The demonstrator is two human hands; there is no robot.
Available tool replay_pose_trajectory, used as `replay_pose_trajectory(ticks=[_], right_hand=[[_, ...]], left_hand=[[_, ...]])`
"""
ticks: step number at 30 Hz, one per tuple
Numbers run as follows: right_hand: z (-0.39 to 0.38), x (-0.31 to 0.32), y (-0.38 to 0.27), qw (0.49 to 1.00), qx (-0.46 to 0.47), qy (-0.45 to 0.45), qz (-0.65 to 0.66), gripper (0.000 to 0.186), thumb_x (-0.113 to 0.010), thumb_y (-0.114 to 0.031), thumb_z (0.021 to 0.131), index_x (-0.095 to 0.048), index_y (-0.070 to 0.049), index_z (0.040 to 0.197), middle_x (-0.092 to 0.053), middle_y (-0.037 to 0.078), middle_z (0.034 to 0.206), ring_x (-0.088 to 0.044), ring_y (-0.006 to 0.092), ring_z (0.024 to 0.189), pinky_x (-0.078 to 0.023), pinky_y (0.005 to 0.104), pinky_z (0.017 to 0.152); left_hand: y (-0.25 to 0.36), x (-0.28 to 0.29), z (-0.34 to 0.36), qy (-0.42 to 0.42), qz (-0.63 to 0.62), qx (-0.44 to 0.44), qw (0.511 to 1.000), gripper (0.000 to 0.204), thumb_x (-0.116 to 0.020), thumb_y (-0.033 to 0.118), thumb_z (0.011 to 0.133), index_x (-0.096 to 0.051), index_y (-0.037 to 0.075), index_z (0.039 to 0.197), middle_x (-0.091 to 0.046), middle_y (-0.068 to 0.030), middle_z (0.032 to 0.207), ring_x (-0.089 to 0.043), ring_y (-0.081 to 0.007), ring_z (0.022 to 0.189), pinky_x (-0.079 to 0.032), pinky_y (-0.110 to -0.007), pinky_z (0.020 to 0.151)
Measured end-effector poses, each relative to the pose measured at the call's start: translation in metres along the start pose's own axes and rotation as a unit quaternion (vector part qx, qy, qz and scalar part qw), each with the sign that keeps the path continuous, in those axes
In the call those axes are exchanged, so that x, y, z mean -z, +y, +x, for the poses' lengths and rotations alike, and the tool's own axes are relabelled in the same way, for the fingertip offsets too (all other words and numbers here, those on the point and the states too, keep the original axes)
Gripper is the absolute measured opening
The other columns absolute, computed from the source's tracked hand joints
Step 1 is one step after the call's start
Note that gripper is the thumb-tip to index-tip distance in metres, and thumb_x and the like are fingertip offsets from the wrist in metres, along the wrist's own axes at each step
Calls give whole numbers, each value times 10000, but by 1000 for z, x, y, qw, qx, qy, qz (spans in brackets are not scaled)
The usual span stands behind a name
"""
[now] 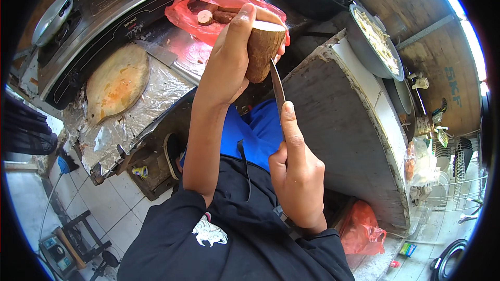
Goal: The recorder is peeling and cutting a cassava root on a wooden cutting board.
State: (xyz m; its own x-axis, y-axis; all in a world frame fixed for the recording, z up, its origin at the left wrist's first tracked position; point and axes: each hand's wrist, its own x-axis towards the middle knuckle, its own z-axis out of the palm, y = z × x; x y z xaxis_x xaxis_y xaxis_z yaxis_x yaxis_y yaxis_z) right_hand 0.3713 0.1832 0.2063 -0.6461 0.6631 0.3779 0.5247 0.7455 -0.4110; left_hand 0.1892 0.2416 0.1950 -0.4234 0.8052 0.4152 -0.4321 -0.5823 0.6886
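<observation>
My left hand is raised and grips a brown-skinned root chunk with a pale cut top. My right hand holds a knife by the handle, thumb stretched along the blade's spine. The blade tip touches the lower side of the root chunk. Behind the chunk lies a red plastic bag with more root pieces on it.
A round wooden cutting board rests on foil beside a gas stove with a pan. A grey concrete counter stands to the right, with a bowl of pale cut strips. A dish rack and red bag sit lower right.
</observation>
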Motion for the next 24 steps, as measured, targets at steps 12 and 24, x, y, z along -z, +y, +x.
replay_pose_trajectory(ticks=[12, 24], right_hand=[[-28, -33, 23, 999, -38, 20, 27, 656, -512, 147, 779, -427, -21, 1407, -561, 186, 678, -554, 300, 520, -473, 390, 535], [-52, -68, 60, 985, -99, -121, 74, 658, -543, 59, 810, -382, -69, 1435, -556, 213, 690, -578, 350, 587, -478, 417, 621]], left_hand=[[-24, 3, -1, -23, 25, 50, 998, 478, -335, 431, 1017, -576, 22, 972, -590, -98, 809, -559, -152, 712, -468, -276, 661], [-20, -15, 2, -93, -110, 72, 987, 498, -354, 441, 1014, -592, 4, 989, -615, -99, 836, -597, -160, 719, -489, -277, 657]])
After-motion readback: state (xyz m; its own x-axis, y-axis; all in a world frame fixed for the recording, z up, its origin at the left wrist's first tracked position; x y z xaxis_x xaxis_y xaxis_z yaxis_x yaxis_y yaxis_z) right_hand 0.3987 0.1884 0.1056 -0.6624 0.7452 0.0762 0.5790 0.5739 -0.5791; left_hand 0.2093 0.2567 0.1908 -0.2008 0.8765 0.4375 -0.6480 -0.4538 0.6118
